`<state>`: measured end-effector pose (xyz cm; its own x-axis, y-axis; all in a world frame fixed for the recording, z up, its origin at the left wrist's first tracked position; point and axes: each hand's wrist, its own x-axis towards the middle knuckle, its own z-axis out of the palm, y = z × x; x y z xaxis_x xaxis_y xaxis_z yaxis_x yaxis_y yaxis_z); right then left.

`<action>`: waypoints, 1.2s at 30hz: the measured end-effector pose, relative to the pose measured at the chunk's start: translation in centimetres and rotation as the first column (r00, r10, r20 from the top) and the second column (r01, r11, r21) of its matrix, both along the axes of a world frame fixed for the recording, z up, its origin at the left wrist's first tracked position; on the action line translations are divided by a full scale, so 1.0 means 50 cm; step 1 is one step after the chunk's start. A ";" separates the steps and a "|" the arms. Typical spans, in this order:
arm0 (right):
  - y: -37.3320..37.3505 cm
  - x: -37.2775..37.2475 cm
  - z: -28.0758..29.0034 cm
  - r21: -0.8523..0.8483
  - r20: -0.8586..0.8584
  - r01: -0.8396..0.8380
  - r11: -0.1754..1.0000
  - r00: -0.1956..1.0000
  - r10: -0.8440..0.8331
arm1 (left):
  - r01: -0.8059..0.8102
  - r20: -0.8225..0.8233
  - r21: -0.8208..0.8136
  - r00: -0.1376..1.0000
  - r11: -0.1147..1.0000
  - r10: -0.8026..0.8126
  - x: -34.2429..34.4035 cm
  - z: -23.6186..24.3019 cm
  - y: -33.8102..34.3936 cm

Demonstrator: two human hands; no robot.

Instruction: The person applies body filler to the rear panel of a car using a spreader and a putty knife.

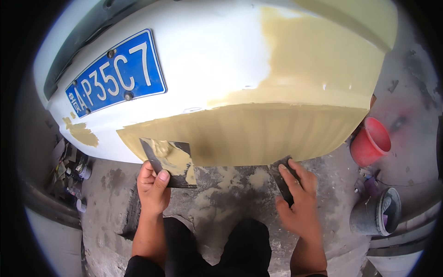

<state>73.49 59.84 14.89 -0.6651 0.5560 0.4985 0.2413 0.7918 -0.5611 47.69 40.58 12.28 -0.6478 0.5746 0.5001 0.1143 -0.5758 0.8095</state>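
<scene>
My left hand (154, 191) grips a dark flat mixing board (184, 148) by its near left corner, thumb on top. A lump of beige putty (161, 148) sits on the board, with more smeared across its face. In my right hand (297, 203) is a dark putty spreader (283, 183), fingers stretched along it and its far end by the bumper's lower edge. In front of both hands curves a white car bumper (217, 60). Beige putty (258, 131) coats its lower band and right side; streaks run down the band. Whether the spreader touches the bumper, I cannot tell.
A blue licence plate (120, 69) is bolted to the bumper at left, above a small putty patch (83, 133). At right stand a red bucket (370, 142) and a dark bucket (369, 217). Putty spots mark the concrete floor (108, 198). Clutter lies at far left.
</scene>
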 end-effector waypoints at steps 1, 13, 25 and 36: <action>-0.006 0.001 0.015 0.023 0.055 0.044 0.999 0.997 -0.045 | 0.008 0.017 0.018 1.000 1.000 -0.008 -0.021 0.010 0.003; -0.085 -0.141 0.225 0.095 0.342 0.296 0.950 0.887 -0.311 | 0.434 0.242 -0.212 0.891 0.876 -0.383 -0.117 0.138 -0.010; -0.142 -0.268 0.362 0.165 0.415 0.420 0.893 0.792 -0.449 | 0.561 0.790 -0.397 0.611 0.726 -0.040 -0.025 0.308 -0.204; -0.163 -0.388 0.331 0.261 0.481 0.477 0.839 0.690 -0.542 | 0.710 0.819 -0.411 0.563 0.571 -0.111 -0.116 0.297 -0.247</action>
